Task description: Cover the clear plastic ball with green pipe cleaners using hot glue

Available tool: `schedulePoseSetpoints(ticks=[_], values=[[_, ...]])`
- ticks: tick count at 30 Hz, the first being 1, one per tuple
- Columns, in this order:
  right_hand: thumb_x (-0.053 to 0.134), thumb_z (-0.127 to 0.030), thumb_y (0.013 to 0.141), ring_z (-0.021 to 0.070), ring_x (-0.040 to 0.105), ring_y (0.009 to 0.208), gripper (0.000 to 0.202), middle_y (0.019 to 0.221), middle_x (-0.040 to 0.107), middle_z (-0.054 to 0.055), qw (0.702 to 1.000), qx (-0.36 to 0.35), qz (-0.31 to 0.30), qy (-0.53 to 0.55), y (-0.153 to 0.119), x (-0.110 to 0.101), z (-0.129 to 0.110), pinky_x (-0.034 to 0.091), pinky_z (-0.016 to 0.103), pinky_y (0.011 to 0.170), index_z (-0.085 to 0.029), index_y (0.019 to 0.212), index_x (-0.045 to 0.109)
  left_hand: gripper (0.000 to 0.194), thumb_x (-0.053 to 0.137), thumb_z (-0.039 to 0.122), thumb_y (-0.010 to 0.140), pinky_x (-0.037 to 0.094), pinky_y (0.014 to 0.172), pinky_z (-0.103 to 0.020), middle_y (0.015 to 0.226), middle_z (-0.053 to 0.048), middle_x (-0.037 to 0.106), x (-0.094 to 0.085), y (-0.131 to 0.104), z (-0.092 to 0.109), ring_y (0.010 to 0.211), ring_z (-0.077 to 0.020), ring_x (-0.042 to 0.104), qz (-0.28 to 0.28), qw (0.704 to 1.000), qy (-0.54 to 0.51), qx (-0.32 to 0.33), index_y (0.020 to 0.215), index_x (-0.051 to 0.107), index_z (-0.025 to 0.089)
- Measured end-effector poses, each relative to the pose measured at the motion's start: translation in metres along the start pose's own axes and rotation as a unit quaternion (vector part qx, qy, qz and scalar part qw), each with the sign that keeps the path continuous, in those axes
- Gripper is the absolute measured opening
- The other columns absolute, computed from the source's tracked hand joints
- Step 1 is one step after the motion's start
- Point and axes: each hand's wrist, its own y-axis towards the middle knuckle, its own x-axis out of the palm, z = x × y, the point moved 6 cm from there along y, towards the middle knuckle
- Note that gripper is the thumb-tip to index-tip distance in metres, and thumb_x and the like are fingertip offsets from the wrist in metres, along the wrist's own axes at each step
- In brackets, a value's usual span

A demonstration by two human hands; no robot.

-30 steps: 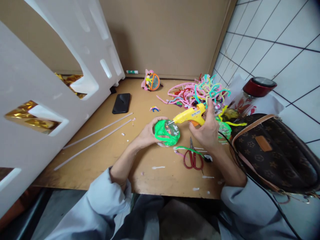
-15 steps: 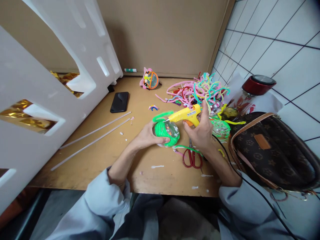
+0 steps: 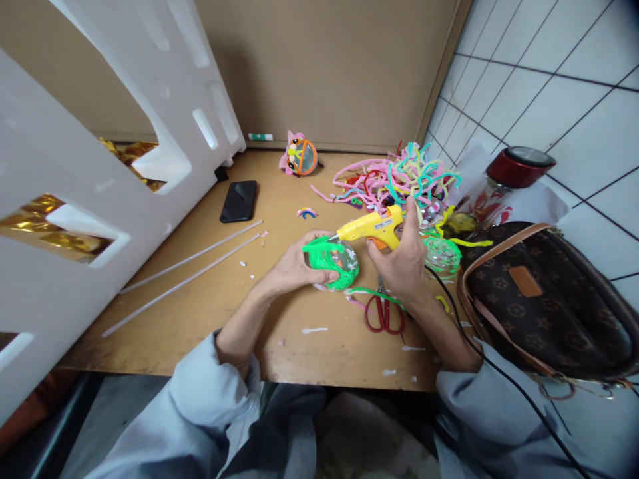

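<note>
The left hand (image 3: 294, 265) is clamped round a clear ball wrapped in bright green fuzzy strips (image 3: 347, 279), near the centre of the frame; the right hand (image 3: 407, 258), just right of centre, is closed round the handle of a yellow glue gun with a black cord (image 3: 370, 228), its nozzle at the ball's upper edge, though whether the tip touches cannot be told; the two hands are apart. The step in hand looks to be gluing a green strip onto the ball; the next move seems to call for a steady grip on the ball, with the fingers clear of the nozzle.

Counted, there are two green-wrapped balls, the other (image 3: 442, 258) right of centre; one ball trimmed in orange and pink (image 3: 303, 158) at upper centre; one glue gun; one pair of red-handled scissors (image 3: 383, 316) at lower centre; two thin white sticks (image 3: 184, 285) left of centre; one black phone (image 3: 238, 201) above them; one tangled heap of multicoloured fuzzy stems (image 3: 399, 176) at upper right of centre, too jumbled to count singly.
</note>
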Motion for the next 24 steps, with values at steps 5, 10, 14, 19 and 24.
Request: schedulePoseSetpoints(ticks=[5,10,14,19,24], values=[[0.059,-0.035,0.082,0.0331,0.058,0.126,0.09,0.153,0.045,0.017,1.0,-0.002,-0.003,-0.009,0.0018,-0.0027,-0.0009,0.055,0.046,0.097,-0.019,0.156,0.012,0.079,0.086,0.041,0.05,0.057,0.086,-0.035,0.109,-0.007,0.07,0.0003,0.0,-0.0007,0.1,-0.0268,0.067,-0.002,1.0,-0.01,-0.01,0.121,0.06,0.016],[0.059,-0.035,0.082,0.0311,0.065,0.111,0.091,0.143,0.054,0.017,1.0,0.001,-0.014,-0.007,0.0033,-0.0019,0.004,0.058,0.046,0.09,-0.018,0.156,0.011,0.08,0.087,0.038,0.051,0.056,0.087,-0.035,0.113,-0.008,0.068,-0.0011,-0.0012,-0.0008,0.102,-0.026,0.066,0.002,1.0,-0.021,-0.018,0.123,0.059,0.017],[0.06,-0.036,0.081,0.0336,0.064,0.114,0.092,0.151,0.045,0.019,1.0,-0.009,-0.015,-0.026,0.005,-0.0045,0.0056,0.057,0.048,0.092,-0.017,0.156,0.011,0.079,0.087,0.034,0.052,0.055,0.085,-0.032,0.111,-0.007,0.068,-0.0009,-0.0025,0.0006,0.098,-0.0234,0.066,-0.005,0.999,-0.037,-0.022,0.123,0.057,0.017],[0.06,-0.035,0.082,0.0333,0.061,0.123,0.088,0.153,0.045,0.014,0.999,-0.021,-0.019,-0.027,0.0058,-0.0065,0.0054,0.055,0.047,0.098,-0.024,0.156,0.014,0.076,0.088,0.036,0.052,0.053,0.09,-0.034,0.111,-0.007,0.067,-0.0018,-0.0027,0.0013,0.099,-0.0234,0.066,0.0,0.999,-0.035,-0.016,0.12,0.059,0.017],[0.059,-0.037,0.083,0.0346,0.056,0.129,0.088,0.154,0.042,0.016,0.999,-0.024,-0.033,-0.028,0.0056,-0.005,0.0068,0.052,0.05,0.101,-0.021,0.156,0.012,0.077,0.088,0.038,0.052,0.056,0.088,-0.038,0.11,-0.007,0.069,-0.0028,-0.0023,-0.0027,0.1,-0.0269,0.067,0.0,0.999,-0.036,-0.023,0.121,0.06,0.019]])
